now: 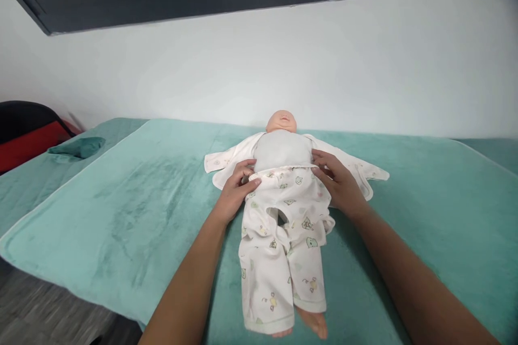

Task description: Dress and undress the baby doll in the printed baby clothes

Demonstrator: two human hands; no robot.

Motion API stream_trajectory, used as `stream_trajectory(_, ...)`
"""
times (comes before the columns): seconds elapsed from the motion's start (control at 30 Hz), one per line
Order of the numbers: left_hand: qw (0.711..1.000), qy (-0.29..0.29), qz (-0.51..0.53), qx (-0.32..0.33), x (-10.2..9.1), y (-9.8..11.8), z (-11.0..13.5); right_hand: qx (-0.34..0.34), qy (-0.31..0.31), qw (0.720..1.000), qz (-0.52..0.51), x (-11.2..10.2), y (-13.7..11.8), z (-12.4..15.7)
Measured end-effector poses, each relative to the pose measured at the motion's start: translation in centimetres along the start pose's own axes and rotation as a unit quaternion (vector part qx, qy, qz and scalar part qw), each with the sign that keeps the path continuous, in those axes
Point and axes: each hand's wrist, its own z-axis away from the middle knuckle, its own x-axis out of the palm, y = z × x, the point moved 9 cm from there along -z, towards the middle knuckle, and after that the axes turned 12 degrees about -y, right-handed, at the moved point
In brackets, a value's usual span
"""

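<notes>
A baby doll [282,121] lies on its back with its head toward the wall and its feet toward me. It wears white printed baby pants [269,259] with an opening at the crotch. A white baby jacket [222,159] is spread open beneath its grey-white torso [283,148]. At the left of the waistband, my left hand [238,186] pinches the pants' edge between thumb and fingers. My right hand [335,180] grips the waistband on the opposite side, its fingers curled at the doll's waist. Both bare feet poke out of the pant legs.
A green plush cover [121,215] is spread over the table, with a bunched green cloth [76,148] at the left. Beyond it stands a red and black item [32,137]. The white wall [243,75] and dark window frame [182,2] bound the far side.
</notes>
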Motion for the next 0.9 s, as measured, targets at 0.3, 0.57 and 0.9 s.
stream_trajectory(0.3, 0.998, -0.033, -0.053, -0.015, -1.0, 1.3, -1.2, 0.066, -0.035, 0.996, -0.052, 0.9, 1.2, -0.5)
stream_trajectory(0.57, 0.972, 0.034, -0.233, 0.016, -2.3, 2.3, -7.0, 0.131, 0.031, 0.990, -0.046, -0.2, 3.0, -1.7)
stream_trajectory(0.9, 0.977, 0.067, -0.180, 0.091, -1.2, 1.1, -7.5, 0.134, 0.056, 0.984, -0.104, 0.2, 4.6, -1.8)
